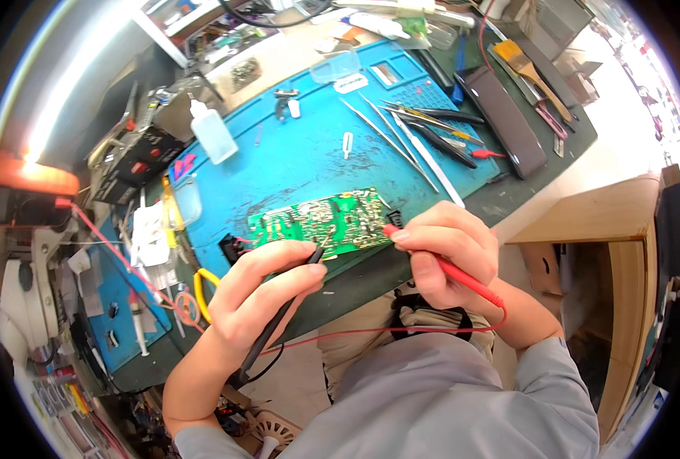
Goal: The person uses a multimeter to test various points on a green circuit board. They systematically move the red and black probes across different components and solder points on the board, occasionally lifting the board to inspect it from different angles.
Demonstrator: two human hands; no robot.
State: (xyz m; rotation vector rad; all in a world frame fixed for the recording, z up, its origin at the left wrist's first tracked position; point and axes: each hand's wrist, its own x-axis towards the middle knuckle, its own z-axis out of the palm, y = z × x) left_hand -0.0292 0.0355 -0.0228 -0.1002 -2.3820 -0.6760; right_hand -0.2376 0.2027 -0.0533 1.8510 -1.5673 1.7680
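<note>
A green circuit board, solder side up, lies near the front edge of the blue work mat. My left hand is closed round a black test probe, its tip pointing at the board's middle. I cannot tell whether that tip touches the solder. In my right hand is a red test probe, its front end close to the board's right end, beside a black connector. A red lead runs from its back end across my lap to the left. Another black connector sits at the board's left end.
Tweezers and black-handled pliers lie on the mat, far right, near a dark phone and a brush. A squeeze bottle stands far left. Yellow-handled pliers lie beside my left wrist; a syringe is farther left.
</note>
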